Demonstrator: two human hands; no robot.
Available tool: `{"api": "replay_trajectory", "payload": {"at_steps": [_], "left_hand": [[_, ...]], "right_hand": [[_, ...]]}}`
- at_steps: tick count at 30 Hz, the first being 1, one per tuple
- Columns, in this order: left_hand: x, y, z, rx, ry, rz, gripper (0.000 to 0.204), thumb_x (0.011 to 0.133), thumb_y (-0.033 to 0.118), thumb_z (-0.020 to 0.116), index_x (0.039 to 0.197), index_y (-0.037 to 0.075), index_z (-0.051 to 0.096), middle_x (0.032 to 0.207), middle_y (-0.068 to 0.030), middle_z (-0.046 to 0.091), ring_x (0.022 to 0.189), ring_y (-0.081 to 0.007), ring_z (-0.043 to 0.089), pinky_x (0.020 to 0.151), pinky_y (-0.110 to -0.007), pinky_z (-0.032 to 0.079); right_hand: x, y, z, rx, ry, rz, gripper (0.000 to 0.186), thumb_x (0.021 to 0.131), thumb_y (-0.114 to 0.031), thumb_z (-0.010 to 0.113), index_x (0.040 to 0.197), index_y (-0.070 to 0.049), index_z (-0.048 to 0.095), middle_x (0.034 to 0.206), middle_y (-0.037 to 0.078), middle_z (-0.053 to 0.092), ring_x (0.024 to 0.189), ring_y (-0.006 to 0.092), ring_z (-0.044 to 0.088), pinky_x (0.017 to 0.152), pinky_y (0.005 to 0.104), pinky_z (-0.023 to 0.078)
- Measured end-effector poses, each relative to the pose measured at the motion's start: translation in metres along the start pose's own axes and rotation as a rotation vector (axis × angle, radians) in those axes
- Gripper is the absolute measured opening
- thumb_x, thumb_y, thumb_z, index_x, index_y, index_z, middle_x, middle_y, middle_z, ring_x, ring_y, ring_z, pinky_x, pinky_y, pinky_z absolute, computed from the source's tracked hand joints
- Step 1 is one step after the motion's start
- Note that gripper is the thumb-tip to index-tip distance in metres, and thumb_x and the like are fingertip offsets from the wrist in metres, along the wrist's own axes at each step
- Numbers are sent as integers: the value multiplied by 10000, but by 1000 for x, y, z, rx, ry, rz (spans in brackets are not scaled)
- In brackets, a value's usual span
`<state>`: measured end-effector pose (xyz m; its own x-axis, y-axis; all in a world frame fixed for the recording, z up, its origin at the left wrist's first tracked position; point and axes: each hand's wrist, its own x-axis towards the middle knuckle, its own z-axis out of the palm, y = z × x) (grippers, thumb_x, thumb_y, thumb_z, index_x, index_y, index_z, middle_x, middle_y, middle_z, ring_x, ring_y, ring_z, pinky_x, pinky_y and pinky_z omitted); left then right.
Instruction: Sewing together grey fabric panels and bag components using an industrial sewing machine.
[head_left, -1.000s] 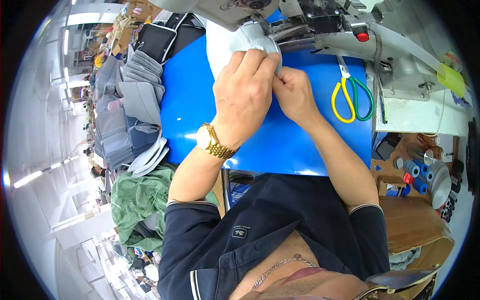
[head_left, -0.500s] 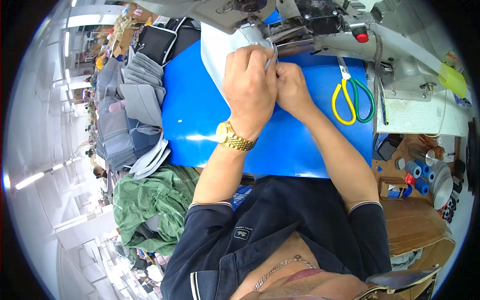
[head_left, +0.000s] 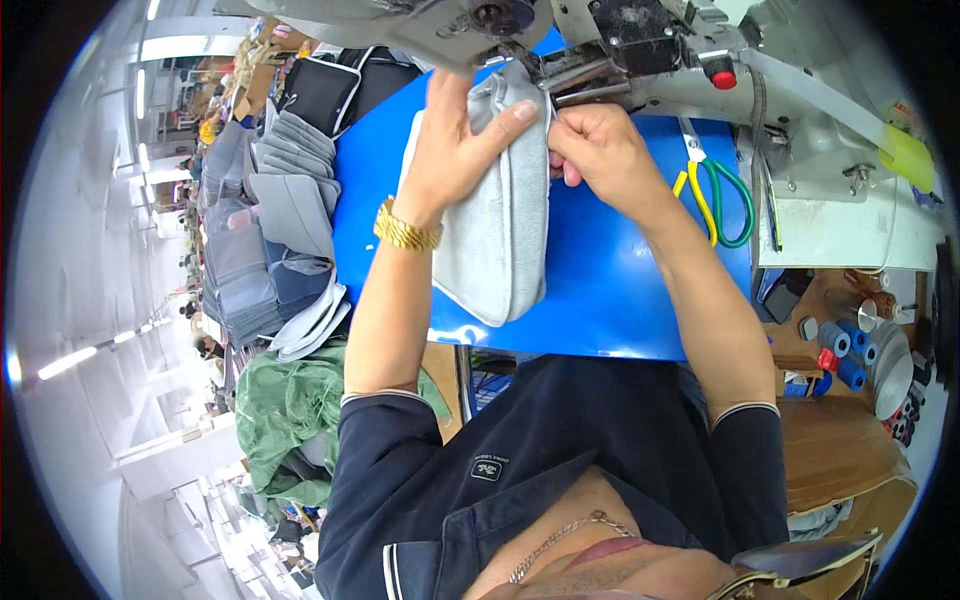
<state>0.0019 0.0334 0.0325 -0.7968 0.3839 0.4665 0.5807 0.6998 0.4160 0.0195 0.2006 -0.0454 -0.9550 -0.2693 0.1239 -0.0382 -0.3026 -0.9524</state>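
Note:
A light grey, soft fabric piece (head_left: 495,240) with a raised seam along its side lies under the sewing machine head (head_left: 490,25), its rounded end toward me. My left hand (head_left: 455,150) rests over its left side, thumb stretched across the cloth and fingers extended, the fingertips blurred. At the right edge of the fabric, near the needle area, my right hand (head_left: 600,150) is closed, with thumb and fingers pinched against that edge. The needle itself is hard to make out.
Scissors (head_left: 715,195) with yellow and green handles lie right of my right hand on the blue work surface (head_left: 620,290). Stacks of grey fabric pieces (head_left: 290,210) stand at the left, above a green cloth (head_left: 290,410). Thread spools (head_left: 840,350) sit lower right.
The grey fabric piece has swung round and now extends toward me. My left hand has shifted left and spread its fingers; my right hand has moved slightly right, apart from the left.

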Motion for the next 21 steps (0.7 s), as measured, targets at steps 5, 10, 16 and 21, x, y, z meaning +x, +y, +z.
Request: {"api": "replay_trajectory", "payload": {"at_steps": [5,10,16,21], "left_hand": [[2,0,14,-483,-241,-363,483,957,365,545,1217,-42,525,1153,-170,580,1102,-233,533,956,-345,411],[-5,-4,16,-363,-182,-446,446,986,379,473,1113,-43,539,1023,-159,594,967,-239,543,891,-339,414],[-8,15,9,-205,86,-344,369,930,265,590,1128,-44,559,1103,-177,588,980,-301,566,865,-370,441],[-60,126,-36,266,-341,199,548,790,337,752,1236,63,590,1280,-170,540,1166,-360,515,967,-438,431]], "right_hand": [[-2,-16,-7,-190,69,-16,310,868,-183,594,623,6,571,563,41,584,515,96,563,501,251,444],[-24,-9,-16,-230,-170,-1,278,868,-129,602,628,2,546,558,47,568,515,92,558,485,262,436],[-15,-9,-18,-112,-9,-42,305,895,-154,586,646,-3,496,534,-3,450,512,64,420,476,300,365],[-30,-15,-20,-388,-24,-130,296,877,-151,600,646,9,505,506,48,458,502,85,416,473,340,333]]}}
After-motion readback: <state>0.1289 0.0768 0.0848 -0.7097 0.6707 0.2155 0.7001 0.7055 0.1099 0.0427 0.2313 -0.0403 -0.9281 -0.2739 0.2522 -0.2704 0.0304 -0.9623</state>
